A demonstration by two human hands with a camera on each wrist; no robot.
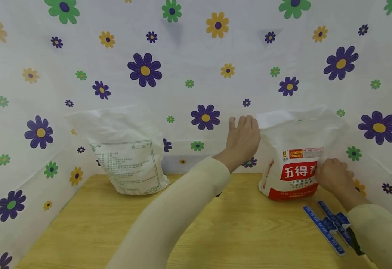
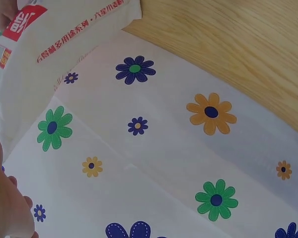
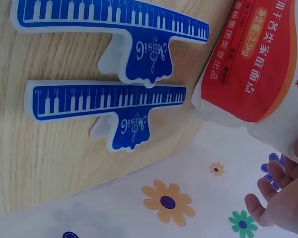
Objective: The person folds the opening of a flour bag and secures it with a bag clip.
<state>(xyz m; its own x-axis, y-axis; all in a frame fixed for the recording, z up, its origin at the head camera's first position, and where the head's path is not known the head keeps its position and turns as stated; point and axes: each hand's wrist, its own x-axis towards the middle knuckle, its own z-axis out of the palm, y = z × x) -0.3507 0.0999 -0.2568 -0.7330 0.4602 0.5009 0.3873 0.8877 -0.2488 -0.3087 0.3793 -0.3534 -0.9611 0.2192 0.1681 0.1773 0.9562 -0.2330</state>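
Observation:
A white flour bag (image 1: pixel 293 149) with a red label stands upright at the right of the table, its top loose and unfolded. My left hand (image 1: pixel 244 138) pinches the bag's upper left corner; in the left wrist view only part of that hand (image 2: pixel 10 198) shows, at the left edge. Lower down, my right hand (image 1: pixel 335 177) holds the bag's right side beside the label. The right wrist view has the thumb on the bag's front (image 3: pixel 273 54) and the other fingers (image 3: pixel 268 188) spread loosely past its edge.
Two blue clips (image 1: pixel 323 228) with piano-key prints lie by my right forearm, a black item (image 1: pixel 354 241) beside them. Another white bag (image 1: pixel 128 160) with green print stands at the left of the wooden table (image 1: pixel 236 231). Flower-patterned sheeting (image 1: pixel 182 93) surrounds the back and sides.

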